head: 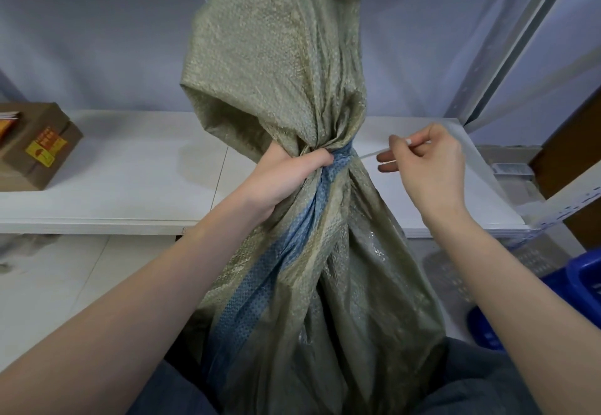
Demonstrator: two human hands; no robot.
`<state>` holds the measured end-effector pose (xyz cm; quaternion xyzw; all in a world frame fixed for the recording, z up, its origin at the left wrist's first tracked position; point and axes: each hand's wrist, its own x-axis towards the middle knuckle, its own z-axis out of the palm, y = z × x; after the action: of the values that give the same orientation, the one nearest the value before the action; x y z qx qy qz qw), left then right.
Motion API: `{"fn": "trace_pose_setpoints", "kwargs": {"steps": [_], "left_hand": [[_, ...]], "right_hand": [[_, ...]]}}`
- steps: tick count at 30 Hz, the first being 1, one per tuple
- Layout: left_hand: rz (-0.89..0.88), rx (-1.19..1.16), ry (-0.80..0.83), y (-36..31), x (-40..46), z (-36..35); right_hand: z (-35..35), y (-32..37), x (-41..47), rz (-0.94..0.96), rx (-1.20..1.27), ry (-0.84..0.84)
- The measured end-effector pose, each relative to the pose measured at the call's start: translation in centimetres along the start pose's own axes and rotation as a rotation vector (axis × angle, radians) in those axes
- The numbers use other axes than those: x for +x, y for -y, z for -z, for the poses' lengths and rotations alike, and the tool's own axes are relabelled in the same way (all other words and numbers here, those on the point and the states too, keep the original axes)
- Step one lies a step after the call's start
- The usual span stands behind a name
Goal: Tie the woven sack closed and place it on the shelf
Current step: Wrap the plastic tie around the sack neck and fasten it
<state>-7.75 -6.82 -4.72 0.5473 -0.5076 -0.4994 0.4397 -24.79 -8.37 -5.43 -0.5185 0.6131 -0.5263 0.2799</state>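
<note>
Squarely in front of the person stood the tall olive-green woven plastic sack (292,252) with a blue woven stripe running up one side, its bulging lower part rising between the person's knees and its loose top flaring upward above a cinched neck. Behind it ran the long white shelf board (130,170), level and pale, with the sack standing in front of its edge rather than on it. At the far left of that board sat a brown cardboard box (35,148) bearing a yellow-and-orange label. Low on the right, beside the person's leg, the corner of a blue perforated plastic crate (582,287) showed. A grey metal shelf upright (520,40) slanted up the right side.

The left hand (289,177) was wrapped tight around the gathered neck of the sack, fingers curled over the twisted fabric just where the blue stripe bunched — a firm grip. The right hand (429,161) was held just to the right of the neck, thumb and forefinger pinching a thin white plastic tie (370,155), the other fingers loosely extended below. That tie ran taut from the pinch back to the sack's neck — whether it was already looped round the neck I could not tell.
</note>
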Motion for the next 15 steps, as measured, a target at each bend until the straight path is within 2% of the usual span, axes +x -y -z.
{"fn": "trace_pose_setpoints", "kwargs": {"steps": [4,7,10,15], "left_hand": [[0.004,-0.029,0.035,0.2,-0.1,-0.3],[-0.035,0.007,0.104,0.4,0.1,-0.3],[-0.153,0.166,0.167,0.8,0.5,0.1],[-0.294,0.403,0.043,1.7,1.8,1.1]], "right_hand": [[-0.6,-0.4,-0.5,-0.016,-0.110,0.195],[-1.2,0.1,-1.3,0.022,-0.009,0.309],[-1.1,0.7,-1.4,0.062,0.076,0.253],[-1.0,1.3,-1.4,0.116,0.085,0.137]]}}
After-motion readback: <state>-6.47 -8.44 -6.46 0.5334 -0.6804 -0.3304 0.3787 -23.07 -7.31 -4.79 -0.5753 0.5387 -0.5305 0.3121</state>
